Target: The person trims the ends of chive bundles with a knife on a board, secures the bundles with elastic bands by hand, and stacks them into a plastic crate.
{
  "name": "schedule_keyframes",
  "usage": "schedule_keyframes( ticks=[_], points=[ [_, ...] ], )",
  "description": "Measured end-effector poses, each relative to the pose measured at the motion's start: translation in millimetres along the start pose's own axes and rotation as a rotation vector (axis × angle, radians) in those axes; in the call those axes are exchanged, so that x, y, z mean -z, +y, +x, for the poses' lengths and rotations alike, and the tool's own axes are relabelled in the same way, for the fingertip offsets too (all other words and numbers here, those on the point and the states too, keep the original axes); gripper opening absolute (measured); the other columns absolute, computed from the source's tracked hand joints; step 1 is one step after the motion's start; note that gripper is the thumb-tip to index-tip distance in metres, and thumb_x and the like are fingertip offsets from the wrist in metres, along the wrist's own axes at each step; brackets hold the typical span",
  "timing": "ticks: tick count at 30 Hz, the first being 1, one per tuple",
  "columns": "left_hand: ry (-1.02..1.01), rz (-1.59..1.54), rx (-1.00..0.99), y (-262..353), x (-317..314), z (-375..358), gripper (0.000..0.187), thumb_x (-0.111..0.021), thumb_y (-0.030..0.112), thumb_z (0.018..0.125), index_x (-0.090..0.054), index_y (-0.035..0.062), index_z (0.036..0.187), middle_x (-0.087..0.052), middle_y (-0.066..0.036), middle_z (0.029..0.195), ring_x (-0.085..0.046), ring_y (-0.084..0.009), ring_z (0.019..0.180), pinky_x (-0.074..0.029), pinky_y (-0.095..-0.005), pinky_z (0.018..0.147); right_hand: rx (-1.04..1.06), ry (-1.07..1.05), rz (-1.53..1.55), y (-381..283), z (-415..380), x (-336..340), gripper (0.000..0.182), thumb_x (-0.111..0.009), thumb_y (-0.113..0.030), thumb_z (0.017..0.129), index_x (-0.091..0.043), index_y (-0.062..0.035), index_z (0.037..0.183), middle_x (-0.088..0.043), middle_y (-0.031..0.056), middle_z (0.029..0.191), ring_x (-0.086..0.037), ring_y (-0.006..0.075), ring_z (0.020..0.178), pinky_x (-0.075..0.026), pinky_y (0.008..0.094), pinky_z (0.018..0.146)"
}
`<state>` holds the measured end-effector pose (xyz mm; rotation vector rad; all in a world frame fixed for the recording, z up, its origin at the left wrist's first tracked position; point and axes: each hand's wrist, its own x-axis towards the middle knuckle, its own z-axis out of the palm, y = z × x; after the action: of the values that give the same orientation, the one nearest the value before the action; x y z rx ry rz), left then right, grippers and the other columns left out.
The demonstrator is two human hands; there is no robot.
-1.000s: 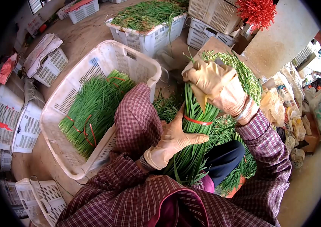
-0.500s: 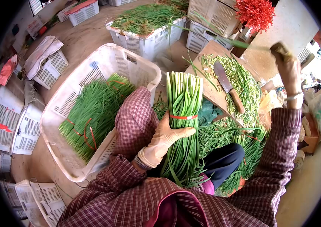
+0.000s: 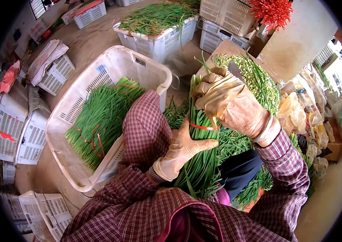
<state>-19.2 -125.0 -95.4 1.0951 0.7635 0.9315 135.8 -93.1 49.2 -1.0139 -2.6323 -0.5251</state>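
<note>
An upright bundle of garlic chives (image 3: 198,169), bound with a red band (image 3: 204,127), stands in front of me. My gloved left hand (image 3: 179,151) is wrapped around it just below the band, thumb across the front. My gloved right hand (image 3: 233,103) is at its top, fingers curled over the pale stalk ends; exactly what the fingertips pinch is hidden. Behind the right hand lies a wooden board (image 3: 228,49) with chopped stalk ends (image 3: 259,80). A knife (image 3: 234,69) rests there, mostly covered by that hand.
To my left, a white plastic basket (image 3: 161,76) holds banded green chive bundles (image 3: 92,121). A crate (image 3: 154,48) heaped with loose chives stands beyond it. Loose chives (image 3: 235,141) lie by my leg. Plastic bags (image 3: 292,111) are piled at right, near a red tinsel pompom (image 3: 271,12).
My right hand has come down from the raised position at upper right, where it held some chive leaves, to the bundle's top. My left hand keeps its grip; the bundle has shifted slightly right.
</note>
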Motion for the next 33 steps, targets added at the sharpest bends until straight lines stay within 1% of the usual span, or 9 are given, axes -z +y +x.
schedule_keyframes(
  ticks=[2,14,18,19,24,26,27,30,33],
  points=[
    [0.001,0.141,0.008,-2,3,1,0.105,-0.096,0.022,0.062,-0.037,0.0090,0.147,-0.059,-0.006,0.125,-0.056,-0.0211,0.116,-0.046,-0.0377,0.101,0.019,-0.051,-0.015,2,0,-2,0.013,-0.064,-0.015,0.081,-0.065,-0.0054,0.090,-0.067,0.0084,0.098,-0.063,0.0253,0.100,-0.050,0.0375,0.092],
    [-0.064,-0.023,0.062,3,4,1,0.101,-0.095,0.021,0.064,-0.037,0.0081,0.146,-0.059,-0.006,0.123,-0.056,-0.0184,0.116,-0.048,-0.0345,0.099,0.072,-0.201,-0.079,10,-2,-25,0.020,-0.061,-0.020,0.081,-0.059,-0.0137,0.100,-0.059,0.0071,0.106,-0.057,0.0266,0.108,-0.047,0.0405,0.094],
    [-0.080,-0.026,0.056,0,6,2,0.102,-0.094,0.020,0.065,-0.035,0.0077,0.146,-0.058,-0.007,0.125,-0.055,-0.0198,0.117,-0.049,-0.0345,0.099,0.000,-0.313,-0.049,7,8,-15,0.022,-0.063,-0.024,0.077,-0.058,-0.0150,0.097,-0.057,0.0052,0.101,-0.058,0.0267,0.101,-0.049,0.0414,0.086],
    [-0.081,-0.009,0.026,-2,6,3,0.102,-0.094,0.020,0.065,-0.034,0.0076,0.147,-0.057,-0.007,0.126,-0.055,-0.0202,0.118,-0.049,-0.0348,0.099,0.015,-0.194,-0.076,9,5,-19,0.022,-0.063,-0.023,0.079,-0.058,-0.0166,0.099,-0.058,0.0044,0.099,-0.059,0.0257,0.094,-0.050,0.0404,0.080],
    [-0.105,-0.057,0.091,-3,7,3,0.101,-0.095,0.021,0.065,-0.035,0.0054,0.145,-0.058,-0.008,0.126,-0.055,-0.0203,0.118,-0.049,-0.0354,0.100,-0.104,-0.146,-0.305,15,5,-19,0.025,-0.063,-0.020,0.087,-0.057,-0.0185,0.111,-0.057,0.0030,0.099,-0.062,0.0228,0.085,-0.048,0.0384,0.073],
    [-0.092,-0.022,0.052,-2,6,4,0.098,-0.095,0.020,0.064,-0.038,0.0046,0.143,-0.060,-0.008,0.123,-0.058,-0.0201,0.114,-0.050,-0.0345,0.098,-0.105,0.055,-0.078,24,7,-23,0.023,-0.064,-0.017,0.087,-0.058,-0.0174,0.109,-0.057,0.0046,0.097,-0.063,0.0224,0.082,-0.049,0.0361,0.067],
    [-0.078,-0.060,0.047,-2,5,6,0.094,-0.094,0.017,0.065,-0.040,0.0040,0.140,-0.062,-0.008,0.121,-0.061,-0.0196,0.108,-0.052,-0.0336,0.095,-0.131,0.065,0.021,25,9,-21,0.020,-0.066,-0.016,0.086,-0.059,-0.0141,0.105,-0.057,0.0070,0.093,-0.063,0.0257,0.082,-0.050,0.0388,0.069],
    [-0.081,-0.052,0.089,4,5,2,0.091,-0.094,0.016,0.065,-0.041,0.0034,0.138,-0.062,-0.009,0.122,-0.062,-0.0188,0.107,-0.053,-0.0336,0.093,-0.161,0.153,0.087,24,14,-23,0.017,-0.066,-0.015,0.087,-0.060,-0.0116,0.102,-0.056,0.0089,0.090,-0.063,0.0290,0.082,-0.052,0.0402,0.069],
    [-0.086,-0.029,0.084,2,1,-3,0.087,-0.094,0.015,0.065,-0.045,0.0028,0.136,-0.065,-0.009,0.120,-0.063,-0.0184,0.108,-0.053,-0.0336,0.093,-0.209,0.260,-0.001,37,21,-12,0.015,-0.067,-0.010,0.087,-0.058,-0.0062,0.098,-0.058,0.0118,0.088,-0.064,0.0318,0.076,-0.054,0.0400,0.064]
  ],
)
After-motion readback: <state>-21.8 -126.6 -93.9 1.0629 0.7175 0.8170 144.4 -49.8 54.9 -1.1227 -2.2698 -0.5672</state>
